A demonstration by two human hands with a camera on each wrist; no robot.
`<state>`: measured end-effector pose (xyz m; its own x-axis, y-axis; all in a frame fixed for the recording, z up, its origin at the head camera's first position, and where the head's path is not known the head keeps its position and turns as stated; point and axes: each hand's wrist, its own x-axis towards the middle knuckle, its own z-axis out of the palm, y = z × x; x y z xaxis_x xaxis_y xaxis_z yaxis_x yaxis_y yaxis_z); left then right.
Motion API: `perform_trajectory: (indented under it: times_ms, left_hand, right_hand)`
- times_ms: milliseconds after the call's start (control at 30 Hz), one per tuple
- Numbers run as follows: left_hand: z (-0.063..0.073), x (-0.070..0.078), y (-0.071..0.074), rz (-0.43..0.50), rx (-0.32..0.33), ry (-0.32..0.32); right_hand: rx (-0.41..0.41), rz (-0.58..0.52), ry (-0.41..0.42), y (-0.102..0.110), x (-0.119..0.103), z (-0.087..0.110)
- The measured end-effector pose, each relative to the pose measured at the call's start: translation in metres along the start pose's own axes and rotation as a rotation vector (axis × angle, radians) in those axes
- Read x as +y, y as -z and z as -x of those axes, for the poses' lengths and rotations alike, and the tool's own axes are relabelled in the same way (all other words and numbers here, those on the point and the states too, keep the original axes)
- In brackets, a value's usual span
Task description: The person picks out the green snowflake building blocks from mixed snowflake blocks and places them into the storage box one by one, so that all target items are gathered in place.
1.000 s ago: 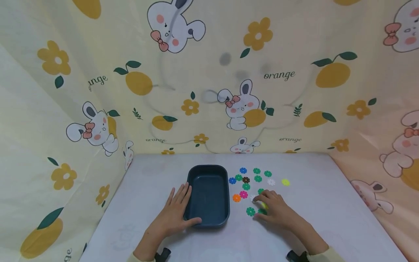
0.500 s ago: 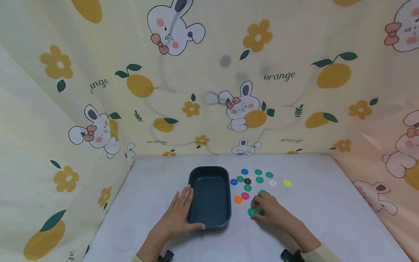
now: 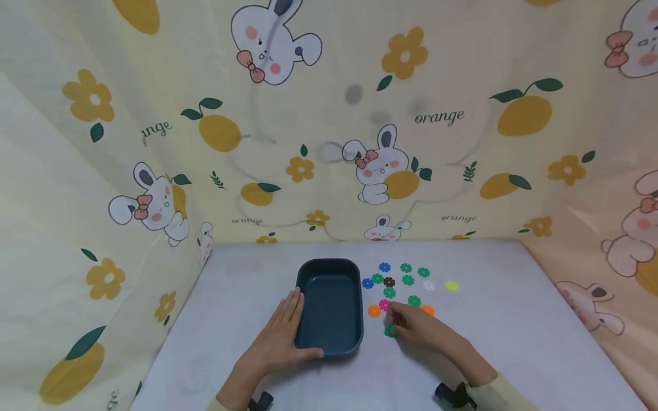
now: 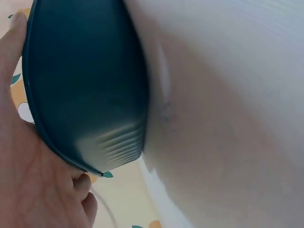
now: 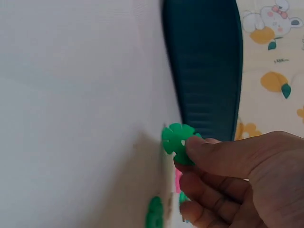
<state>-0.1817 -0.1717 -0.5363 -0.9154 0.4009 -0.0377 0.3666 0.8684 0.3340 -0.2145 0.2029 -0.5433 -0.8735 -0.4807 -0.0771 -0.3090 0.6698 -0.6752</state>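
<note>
Green disc point(image 5: 172, 135), pinched between the thumb and a finger of my right hand point(image 3: 424, 326). It sits to the right of the dark blue-green box point(image 3: 331, 308), near its closer end yet apart from it; whether the disc's lower edge touches the white table point(image 3: 514, 319), I cannot tell. Likely faults: my grip covers only one side of the disc, so a loose pinch could let it pivot or drop; my hand is low, with its fingertips close to the pink disc point(image 3: 384, 305), and a sideways sweep could scatter that piece and the orange disc point(image 3: 374, 311) beside it. Appearance: the disc is bright green, flat and round, its rim cut by slots into petal-like lobes, with a small hole showing at the edge of my thumb, which hides the remainder. A second green piece point(image 5: 154, 216) shows blurred below it. My left hand point(image 3: 276, 335) lies with fingers extended along the box's left wall, grasping nothing; pressing too hard from this one side could slide the box. Farther out lie a brown disc point(image 3: 389, 282), a white disc point(image 3: 429, 285) and a yellow disc point(image 3: 452, 286); behind the table hangs a rabbit-and-orange printed cloth point(image 3: 308, 114).
</note>
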Motion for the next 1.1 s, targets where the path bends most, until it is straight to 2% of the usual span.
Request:
perform_trajectory:
  times_ms: [267,433,567,800,1100]
  left_hand:
    - [-0.001,0.0,0.002,-0.015,0.016,-0.023]
    - [0.0,0.0,0.001,-0.013,-0.01,0.008]
    - [0.0,0.001,0.0,-0.015,0.003,-0.002]
    - [0.0,0.0,0.001,-0.005,-0.004,-0.008]
    - [0.002,-0.002,0.001,-0.001,-0.005,-0.018]
  right_hand:
    - [0.092,0.0,0.066,0.02,-0.008,-0.012]
    - [0.137,-0.068,0.118,0.025,-0.017,-0.023]
    - [0.155,-0.137,0.15,0.025,-0.025,-0.034]
    - [0.092,-0.295,0.211,0.016,-0.043,-0.058]
    - [0.002,-0.303,0.26,-0.008,-0.061,-0.087]
